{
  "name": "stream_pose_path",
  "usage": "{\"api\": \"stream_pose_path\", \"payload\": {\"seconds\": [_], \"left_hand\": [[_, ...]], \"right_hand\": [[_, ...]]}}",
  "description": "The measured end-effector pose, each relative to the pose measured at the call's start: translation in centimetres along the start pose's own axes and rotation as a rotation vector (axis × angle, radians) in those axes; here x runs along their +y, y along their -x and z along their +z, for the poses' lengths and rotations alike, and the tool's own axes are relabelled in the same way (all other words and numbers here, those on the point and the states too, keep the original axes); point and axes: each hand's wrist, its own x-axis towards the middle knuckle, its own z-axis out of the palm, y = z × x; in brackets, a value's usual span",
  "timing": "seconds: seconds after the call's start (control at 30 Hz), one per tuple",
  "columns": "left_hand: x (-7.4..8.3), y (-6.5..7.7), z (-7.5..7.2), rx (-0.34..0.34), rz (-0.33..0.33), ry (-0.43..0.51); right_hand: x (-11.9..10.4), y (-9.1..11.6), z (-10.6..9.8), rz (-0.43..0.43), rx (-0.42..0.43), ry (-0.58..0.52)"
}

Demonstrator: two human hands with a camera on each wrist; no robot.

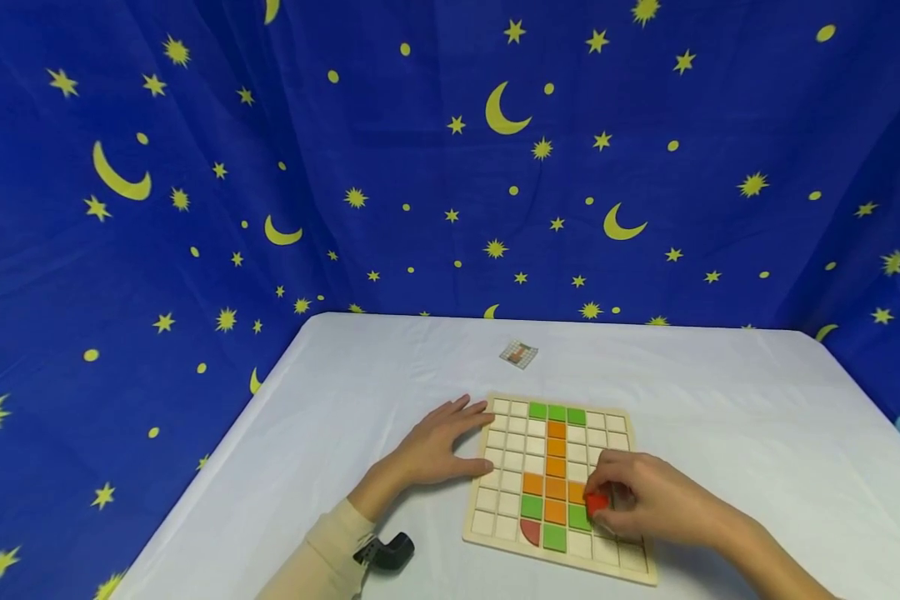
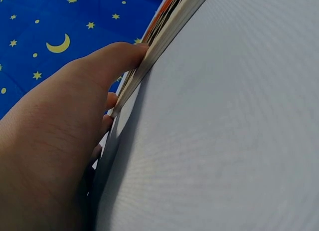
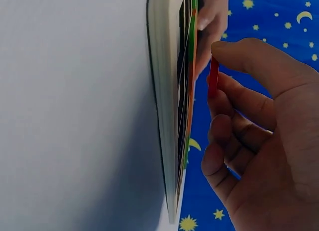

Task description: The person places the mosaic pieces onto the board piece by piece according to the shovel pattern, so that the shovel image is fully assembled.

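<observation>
A wooden grid board (image 1: pixel 483 523) lies on the white table, with orange square tiles (image 1: pixel 556 467) in a column and short row, and green square tiles (image 1: pixel 557 412) at its far side and nearer end. A red quarter-round tile (image 1: pixel 530 532) sits in a near cell. Over the board's right part, my right hand (image 1: pixel 663 500) pinches a red tile (image 3: pixel 214 79) between thumb and fingers; its full outline is partly hidden by them. My left hand (image 1: pixel 433 446) has its fingers spread, thumb and fingertips touching the board's left edge (image 2: pixel 144 66).
A small card (image 1: pixel 519 354) printed with a grid pattern lies beyond the board. A black curved device (image 1: pixel 390 552) is by the left wrist. Blue cloth (image 1: pixel 450 167) with yellow moons and stars hangs behind and beside the white-covered table (image 1: pixel 757 417).
</observation>
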Motion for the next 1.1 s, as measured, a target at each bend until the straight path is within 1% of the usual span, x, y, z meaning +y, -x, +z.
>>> {"api": "stream_pose_path", "payload": {"seconds": [0.1,0.23,0.43,0.57,0.97,1.1], "left_hand": [[0.1,-0.1,0.1,0.000,0.002,0.000],[0.1,0.0,0.3,-0.007,-0.003,-0.006],[0.1,0.0,0.4,-0.002,0.004,-0.004],[-0.1,-0.1,0.2,0.000,0.017,-0.016],[-0.2,-0.1,0.1,-0.005,0.018,-0.017],[-0.2,-0.1,0.0,-0.008,0.015,-0.017]], "right_hand": [[-0.4,0.1,0.2,-0.008,-0.006,0.012],[-0.7,0.0,0.5,-0.023,-0.035,0.011],[-1.1,-0.2,1.0,-0.022,-0.069,-0.041],[-1.5,-0.4,1.3,-0.034,-0.084,-0.034],[-2.4,-0.3,2.0,-0.172,-0.021,0.015],[-2.5,-0.2,2.1,-0.205,0.000,0.003]]}}
